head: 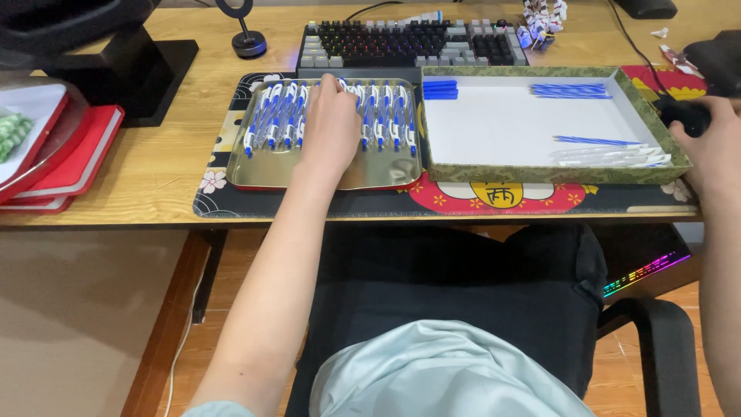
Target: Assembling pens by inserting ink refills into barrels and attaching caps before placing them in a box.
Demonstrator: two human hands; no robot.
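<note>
The pens (332,116), white and blue, lie in a row side by side in a shallow metal tray (262,166), which sits on the left part of a dark patterned desk mat (309,202). All of this rests on a wooden desk (162,166) that fills the upper half of the view; below it are a brown floor and the person's lap in dark clothes, on a black chair. On the right part of the mat stands a wide, low box (540,171) with a white inside and a green patterned rim, just beside the tray; it holds a few blue caps, some thin blue refills and several white pen barrels. Behind the tray and the box is a keyboard (413,42) with grey and dark keys. At the far left is a black monitor stand (139,66), and near it some red notebooks (73,166) are stacked. The left hand (330,127) lies flat over the middle of the pen row, fingers bent down on the pens, but I cannot tell if it grips one. The right hand (714,147) is at the right edge and closes around a black object (683,114) beside the corner of the box.
</note>
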